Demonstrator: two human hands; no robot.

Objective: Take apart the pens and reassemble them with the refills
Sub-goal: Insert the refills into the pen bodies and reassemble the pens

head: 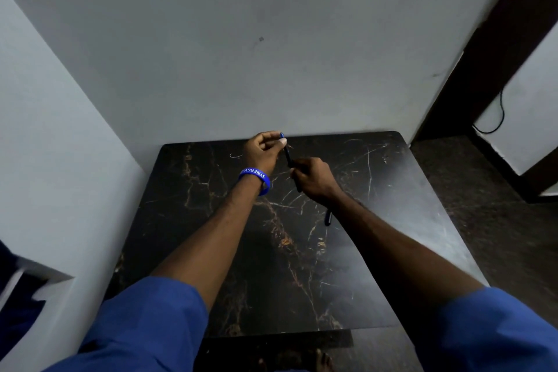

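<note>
Both hands hold one dark pen (287,155) above the far part of the black marble table (211,220). My left hand (263,149), with a blue wristband, pinches the pen's upper end, where a blue tip shows. My right hand (311,177) grips the lower half of the barrel, whose end pokes out below the fist. A second dark pen part (328,218) lies on the table beside my right forearm, partly hidden by it.
A grey wall rises right behind the table's far edge, and another wall runs along the left. Dark floor and a dark door frame (489,48) lie to the right. A black cable (498,118) hangs on the right wall.
</note>
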